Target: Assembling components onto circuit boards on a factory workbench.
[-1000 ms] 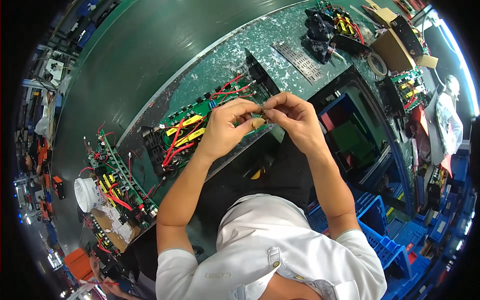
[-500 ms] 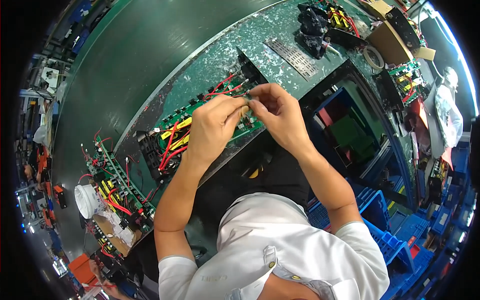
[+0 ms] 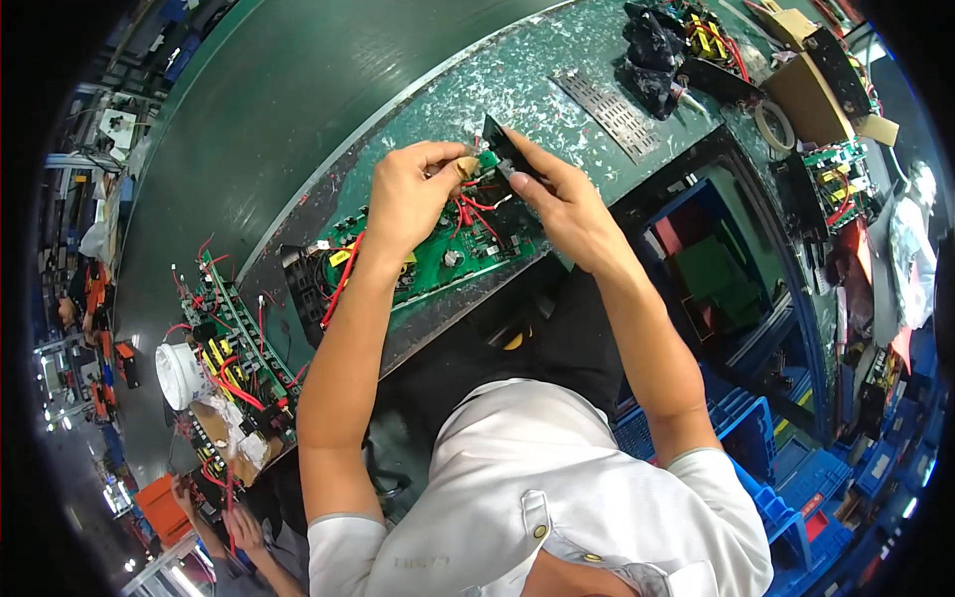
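Note:
A large green circuit board with red wires and yellow-wrapped parts lies on the bench in front of me. My left hand is pinched at the board's far right end, on a small green board. A tan cover appears on one of its fingertips. My right hand grips a black end panel, thumb on the near face and fingers behind it. The panel stands tilted against the small green board. Loose red wires hang below my fingers. Exactly where the two parts meet is hidden.
A slotted metal strip lies beyond my right hand. Further right are a tape roll and a cardboard box. At left stand more wired boards and a white tub. Another person's hands work at lower left.
My hands were together over the red wires. Now they are apart at the board's far right end, the right one having taken hold of the black panel, which is lifted and tilted.

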The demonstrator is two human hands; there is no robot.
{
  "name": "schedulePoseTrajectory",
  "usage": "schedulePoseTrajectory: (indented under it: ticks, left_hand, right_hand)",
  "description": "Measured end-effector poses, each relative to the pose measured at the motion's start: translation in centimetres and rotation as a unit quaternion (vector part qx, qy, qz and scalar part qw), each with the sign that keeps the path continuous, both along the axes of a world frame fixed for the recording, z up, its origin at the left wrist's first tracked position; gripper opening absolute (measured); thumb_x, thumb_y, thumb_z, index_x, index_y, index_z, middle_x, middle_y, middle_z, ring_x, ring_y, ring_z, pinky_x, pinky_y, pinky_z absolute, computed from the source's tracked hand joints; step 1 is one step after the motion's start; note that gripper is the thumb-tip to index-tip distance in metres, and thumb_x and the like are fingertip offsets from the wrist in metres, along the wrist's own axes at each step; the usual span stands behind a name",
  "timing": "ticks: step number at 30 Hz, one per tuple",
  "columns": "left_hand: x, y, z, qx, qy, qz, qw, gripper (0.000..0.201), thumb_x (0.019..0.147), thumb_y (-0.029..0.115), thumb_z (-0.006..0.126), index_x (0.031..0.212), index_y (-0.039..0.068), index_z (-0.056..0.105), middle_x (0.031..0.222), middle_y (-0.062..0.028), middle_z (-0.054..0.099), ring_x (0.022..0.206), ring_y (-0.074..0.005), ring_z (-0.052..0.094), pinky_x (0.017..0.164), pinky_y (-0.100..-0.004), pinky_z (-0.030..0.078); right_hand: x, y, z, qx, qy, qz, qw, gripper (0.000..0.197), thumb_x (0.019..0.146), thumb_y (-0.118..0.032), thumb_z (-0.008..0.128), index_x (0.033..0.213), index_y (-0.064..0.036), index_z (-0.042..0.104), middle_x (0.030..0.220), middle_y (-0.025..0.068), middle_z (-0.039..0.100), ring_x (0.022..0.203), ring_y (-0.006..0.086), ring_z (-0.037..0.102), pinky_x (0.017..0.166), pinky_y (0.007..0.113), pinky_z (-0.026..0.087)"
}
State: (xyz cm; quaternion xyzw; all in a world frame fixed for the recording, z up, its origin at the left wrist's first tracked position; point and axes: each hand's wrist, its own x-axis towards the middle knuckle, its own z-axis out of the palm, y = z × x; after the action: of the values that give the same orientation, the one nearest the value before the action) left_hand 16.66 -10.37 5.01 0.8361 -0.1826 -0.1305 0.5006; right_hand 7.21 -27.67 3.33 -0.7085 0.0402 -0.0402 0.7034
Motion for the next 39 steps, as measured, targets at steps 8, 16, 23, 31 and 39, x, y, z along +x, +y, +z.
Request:
schedulePoseTrajectory:
  ticks: [8,16,23,31,39]
  left_hand:
    - [-0.3,0.0,-0.1,-0.005,-0.071,-0.041,0.997,0.019,0.089,0.009,0.071,0.104,-0.003,0.073,0.085,-0.0027,0.066,0.07,-0.0067,0.058,0.062,-0.022,0.044]
    - [-0.2,-0.1,0.0,0.027,-0.078,-0.048,0.995,0.018,0.089,0.009,0.071,0.103,-0.001,0.073,0.087,-0.0027,0.067,0.067,-0.0063,0.055,0.059,-0.0223,0.042]
    - [-0.6,-0.2,0.0,0.018,-0.122,-0.042,0.991,0.016,0.087,0.008,0.071,0.1,-0.002,0.072,0.083,-0.0061,0.067,0.065,-0.0096,0.057,0.059,-0.0245,0.044]
    - [-0.1,-0.8,0.3,0.038,-0.224,-0.082,0.97,0.012,0.086,0.006,0.07,0.095,-0.003,0.07,0.078,-0.012,0.066,0.064,-0.0164,0.061,0.06,-0.0288,0.046]
    - [0.1,-0.4,0.7,0.067,-0.236,-0.113,0.963,0.02,0.086,0.005,0.07,0.104,-0.002,0.068,0.082,-0.0111,0.067,0.07,-0.0174,0.065,0.064,-0.0289,0.05]
  right_hand:
    - [-0.6,0.3,-0.3,-0.019,-0.026,0.004,0.999,0.047,0.099,-0.01,0.053,0.144,0.0,0.044,0.138,0.022,0.055,0.128,0.0252,0.054,0.106,0.033,0.04]
    - [-0.6,0.4,-0.8,0.015,-0.018,0.002,1.0,0.047,0.098,-0.01,0.053,0.144,-0.0002,0.045,0.136,0.0222,0.057,0.127,0.0268,0.055,0.106,0.033,0.04]
    - [-1.0,0.7,0.1,-0.04,-0.011,-0.002,0.999,0.047,0.097,-0.009,0.056,0.142,-0.0015,0.047,0.13,0.0229,0.06,0.12,0.0303,0.06,0.1,0.035,0.044]
    - [-1.4,1.4,-0.7,-0.038,-0.044,-0.049,0.997,0.047,0.094,-0.009,0.057,0.14,-0.0006,0.049,0.128,0.0249,0.06,0.117,0.0365,0.06,0.098,0.037,0.046]
    - [-1.1,0.8,-0.3,-0.113,-0.048,-0.022,0.992,0.047,0.094,-0.011,0.06,0.139,-0.0007,0.049,0.127,0.0244,0.06,0.115,0.0363,0.061,0.096,0.038,0.047]
